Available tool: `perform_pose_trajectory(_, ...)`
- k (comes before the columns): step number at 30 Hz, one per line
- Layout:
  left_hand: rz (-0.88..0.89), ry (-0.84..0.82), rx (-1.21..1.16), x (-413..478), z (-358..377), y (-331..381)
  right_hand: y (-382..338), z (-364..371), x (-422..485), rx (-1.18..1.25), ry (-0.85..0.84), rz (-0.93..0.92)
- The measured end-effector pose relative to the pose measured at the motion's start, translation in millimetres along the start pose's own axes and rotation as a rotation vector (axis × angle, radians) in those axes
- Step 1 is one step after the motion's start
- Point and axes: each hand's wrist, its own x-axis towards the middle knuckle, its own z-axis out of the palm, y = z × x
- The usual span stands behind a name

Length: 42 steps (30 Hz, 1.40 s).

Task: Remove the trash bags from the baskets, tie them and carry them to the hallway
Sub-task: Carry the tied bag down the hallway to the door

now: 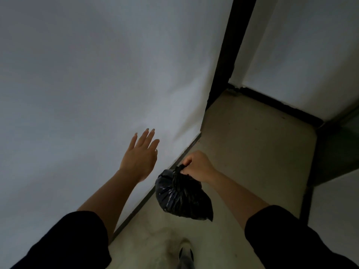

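A small black trash bag [182, 197], tied at the top, hangs above the floor in the lower middle of the head view. My right hand [197, 166] grips its knotted neck from above. My left hand [140, 155] is raised with straight, spread fingers in front of the white wall on the left, holding nothing; I cannot tell whether it touches the wall. Both forearms come out of dark sleeves.
A white wall [87, 84] fills the left side, with a dark baseboard [155, 193] running diagonally. A dark door frame [225, 55] stands ahead, with another white wall [303, 55] to its right. The pale floor [252, 148] stretches ahead. A shoe [185, 253] shows at the bottom.
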Motion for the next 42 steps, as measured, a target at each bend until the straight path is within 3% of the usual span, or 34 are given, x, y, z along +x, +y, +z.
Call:
perform_pose_trajectory(8,0.14,0.013,0.072,102.0,93.3,-17.0,80.9,25.4,120.6,-0.031,0.04,0.108)
perform_pose_trajectory(17,0.418,-0.032,0.345,188.1,221.2,-33.9,184.4,79.0,230.3,-0.071,0.08,0.168)
perform_pose_trajectory(27,0.413,0.046,0.411,251.3,299.7,-44.5,255.4,114.5,305.8,-0.027,0.209,0.316)
perform_pose_trajectory(34,0.468,0.226,0.404,279.2,341.1,-41.4,273.9,100.5,354.3,0.025,0.324,0.399)
perform_pose_trajectory(42,0.482,0.235,0.52,287.7,352.3,-37.4,279.6,75.9,396.6,0.087,0.478,0.437)
